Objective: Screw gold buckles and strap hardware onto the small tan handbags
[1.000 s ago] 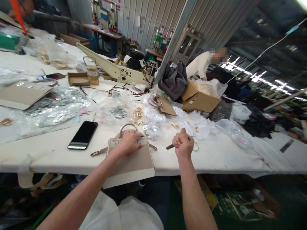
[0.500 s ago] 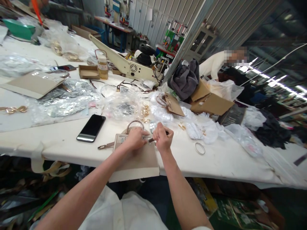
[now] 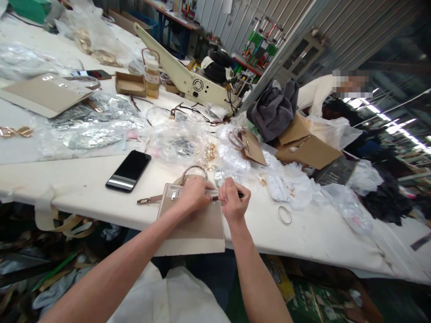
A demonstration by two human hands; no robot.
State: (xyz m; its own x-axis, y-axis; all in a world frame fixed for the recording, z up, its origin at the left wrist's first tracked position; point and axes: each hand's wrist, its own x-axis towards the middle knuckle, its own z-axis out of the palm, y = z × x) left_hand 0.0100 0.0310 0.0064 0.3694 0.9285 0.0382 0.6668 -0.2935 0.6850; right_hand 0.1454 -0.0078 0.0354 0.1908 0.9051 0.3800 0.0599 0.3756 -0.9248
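A small beige handbag (image 3: 198, 229) lies flat at the near edge of the white table (image 3: 84, 188), its lower part hanging over the edge. My left hand (image 3: 193, 195) presses down on the bag's top by the metal clasp, fingers curled over it. My right hand (image 3: 234, 202) is closed round a thin dark tool (image 3: 239, 194) whose tip meets the clasp next to my left fingers. The bag's strap end with a metal clip (image 3: 148, 200) sticks out to the left. The round handle (image 3: 193, 170) arches behind my hands.
A black phone (image 3: 128, 170) lies left of the bag. A metal ring (image 3: 284, 214) sits to the right. Clear plastic bags with gold fittings (image 3: 208, 154), a second beige bag (image 3: 252, 146), cardboard boxes (image 3: 303, 146) and a cream machine (image 3: 188, 83) crowd the table. Another person (image 3: 323, 96) works behind.
My right hand, a second ago out to the right with the tool, has come in to the bag's clasp beside my left hand. The view has tilted down slightly.
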